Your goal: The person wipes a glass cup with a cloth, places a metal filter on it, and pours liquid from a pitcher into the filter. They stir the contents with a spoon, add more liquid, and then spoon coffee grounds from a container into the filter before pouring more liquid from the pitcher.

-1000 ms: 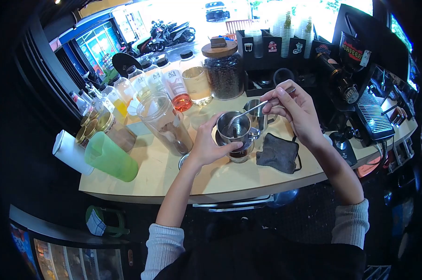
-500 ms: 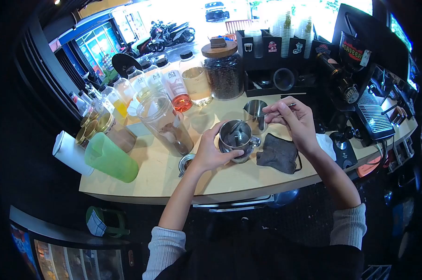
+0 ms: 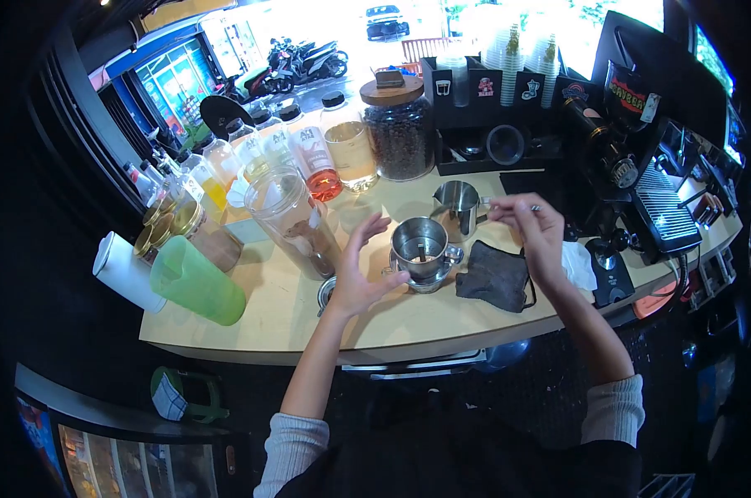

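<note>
A metal phin coffee filter (image 3: 421,246) with a small post inside stands on a clear glass (image 3: 428,285). Beside its left side, my left hand (image 3: 360,278) is open, thumb and fingers spread. My right hand (image 3: 537,241) is pinched round a thin metal spoon (image 3: 536,208), mostly hidden by the fingers. It hovers right of a steel milk pitcher (image 3: 457,206). A dark folded cloth (image 3: 493,274) lies below that hand. Left of my left hand are a tall clear jar (image 3: 297,220) with brown powder and a small round metal piece (image 3: 326,292), partly covered.
A green pitcher (image 3: 199,280) and a white one (image 3: 128,270) stand at the left edge. Several syrup bottles (image 3: 313,158) and a jar of coffee beans (image 3: 398,133) line the back. Cup holder (image 3: 479,95) and espresso machine (image 3: 662,203) are at the right.
My left hand has let go of the filter and opened to its left. My right hand has lifted the spoon out of the filter and drawn it rightward.
</note>
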`<action>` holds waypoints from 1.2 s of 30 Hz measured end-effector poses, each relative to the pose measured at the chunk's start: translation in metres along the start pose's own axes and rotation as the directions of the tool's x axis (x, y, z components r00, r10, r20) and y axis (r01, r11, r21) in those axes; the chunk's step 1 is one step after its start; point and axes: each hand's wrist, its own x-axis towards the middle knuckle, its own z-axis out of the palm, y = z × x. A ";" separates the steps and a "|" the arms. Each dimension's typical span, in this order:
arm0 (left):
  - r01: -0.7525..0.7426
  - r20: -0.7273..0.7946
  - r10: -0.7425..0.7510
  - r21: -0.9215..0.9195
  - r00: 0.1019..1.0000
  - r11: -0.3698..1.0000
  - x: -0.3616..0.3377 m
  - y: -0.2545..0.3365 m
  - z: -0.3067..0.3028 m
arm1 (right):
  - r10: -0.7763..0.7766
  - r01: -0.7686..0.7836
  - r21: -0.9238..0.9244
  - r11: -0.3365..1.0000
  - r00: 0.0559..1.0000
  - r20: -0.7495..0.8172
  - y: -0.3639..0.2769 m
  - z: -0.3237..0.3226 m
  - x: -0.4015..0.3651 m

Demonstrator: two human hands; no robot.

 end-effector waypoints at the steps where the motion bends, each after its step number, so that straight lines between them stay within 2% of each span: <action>1: 0.000 -0.002 0.000 0.001 1.000 1.000 -0.008 0.000 -0.002 | 0.016 -0.015 -0.046 0.999 0.999 0.032 0.008 -0.001 -0.006; 3: 0.047 -0.179 -0.079 -0.175 0.981 0.983 -0.024 -0.004 -0.007 | 0.036 -0.030 -0.082 0.996 0.996 0.078 0.027 -0.003 -0.016; 4: 0.046 -0.185 -0.078 -0.171 0.980 0.984 -0.031 -0.007 -0.011 | 0.035 -0.028 -0.078 0.997 0.996 0.085 0.033 -0.004 -0.019; 6: 0.055 -0.400 -0.145 -0.230 0.905 0.972 -0.044 -0.016 -0.022 | 0.139 -0.129 -0.091 0.987 0.985 0.106 0.041 -0.006 -0.026; 7: 0.055 -0.406 -0.144 -0.224 0.903 0.973 -0.047 -0.028 -0.031 | 0.174 -0.170 -0.043 0.985 0.977 0.127 0.048 -0.009 -0.028; 9: -0.079 -0.536 0.175 0.198 0.826 0.977 -0.046 -0.040 -0.048 | 0.215 -0.213 -0.031 0.977 0.964 0.159 0.057 -0.016 -0.030; 10: -0.077 -0.540 0.178 0.204 0.822 0.976 -0.043 -0.036 -0.049 | 0.255 -0.256 -0.023 0.966 0.949 0.184 0.060 -0.020 -0.031; 12: 0.154 -0.703 0.247 0.455 0.667 0.877 -0.035 -0.023 -0.048 | 0.332 -0.330 -0.047 0.943 0.920 0.209 0.064 -0.027 -0.040; 13: 0.200 -0.710 0.174 0.410 0.682 0.890 -0.029 -0.025 -0.050 | 0.354 -0.339 -0.100 0.935 0.903 0.246 0.064 -0.029 -0.042; 14: 0.204 -0.713 0.175 0.412 0.679 0.888 -0.023 -0.032 -0.051 | 0.378 -0.348 -0.153 0.925 0.882 0.280 0.064 -0.028 -0.044; 15: 0.192 -0.699 0.062 0.280 0.713 0.941 -0.016 -0.042 -0.053 | 0.268 -0.184 -0.267 0.946 0.907 0.325 0.060 -0.024 -0.043; 16: 0.182 -0.659 -0.047 0.137 0.750 0.974 -0.010 -0.050 -0.053 | 0.266 -0.182 -0.266 0.947 0.906 0.328 0.052 -0.021 -0.042; 18: 0.176 -0.671 -0.025 0.159 0.741 0.972 -0.002 -0.054 -0.051 | 0.363 -0.163 -0.497 0.852 0.869 0.337 0.040 -0.016 -0.040; 20: 0.212 -0.659 -0.084 0.116 0.747 0.970 0.002 -0.047 -0.043 | 0.393 -0.184 -0.511 0.840 0.855 0.338 0.042 -0.017 -0.039; 21: 0.195 -0.660 -0.071 0.117 0.748 0.974 0.009 -0.049 -0.038 | 0.359 -0.099 -0.597 0.796 0.872 0.333 0.041 -0.013 -0.030; 22: 0.122 -0.652 0.022 0.174 0.758 0.977 0.009 -0.049 -0.032 | 0.334 -0.027 -0.673 0.739 0.883 0.331 0.038 -0.009 -0.025; 23: 0.049 -0.639 0.113 0.230 0.761 0.972 0.009 -0.049 -0.027 | 0.331 -0.024 -0.674 0.738 0.884 0.330 0.031 -0.003 -0.018; 25: 0.012 -0.626 0.110 0.188 0.772 0.982 0.009 -0.045 -0.016 | 0.092 0.257 -0.753 0.606 0.917 0.388 0.003 0.014 0.002; 26: -0.020 -0.611 0.108 0.148 0.784 0.989 0.007 -0.044 -0.014 | 0.095 0.258 -0.754 0.605 0.916 0.389 -0.012 0.027 0.011; 27: 0.087 -0.575 0.056 0.219 0.816 0.972 0.001 -0.057 -0.017 | 0.028 0.317 -0.705 0.635 0.902 0.431 -0.030 0.043 0.020; 28: 0.090 -0.574 0.053 0.218 0.817 0.972 0.000 -0.062 -0.019 | -0.041 0.374 -0.651 0.660 0.884 0.465 -0.045 0.059 0.025; 30: -0.147 -0.480 0.304 0.337 0.823 0.930 -0.004 -0.068 -0.021 | -0.103 0.433 -0.516 0.739 0.830 0.549 -0.066 0.090 0.029; 31: -0.143 -0.479 0.299 0.335 0.825 0.931 -0.004 -0.072 -0.020 | -0.126 0.477 -0.453 0.753 0.781 0.612 -0.068 0.105 0.030; 32: -0.212 -0.479 0.279 0.189 0.832 0.959 -0.004 -0.077 -0.020 | -0.151 0.515 -0.386 0.765 0.726 0.670 -0.068 0.119 0.031; 33: -0.275 -0.476 0.260 0.039 0.840 0.961 -0.005 -0.082 -0.020 | -0.102 0.529 -0.397 0.750 0.686 0.721 -0.063 0.133 0.032; 34: -0.271 -0.474 0.256 0.037 0.843 0.962 -0.010 -0.091 -0.020 | -0.053 0.544 -0.405 0.735 0.641 0.766 -0.057 0.145 0.033; 35: -0.211 -0.498 0.205 0.044 0.843 0.977 -0.016 -0.100 -0.022 | -0.050 0.540 -0.406 0.737 0.643 0.764 -0.051 0.156 0.034; 36: -0.150 -0.521 0.154 0.050 0.839 0.987 -0.020 -0.106 -0.024 | 0.100 0.521 -0.488 0.701 0.605 0.790 -0.046 0.165 0.035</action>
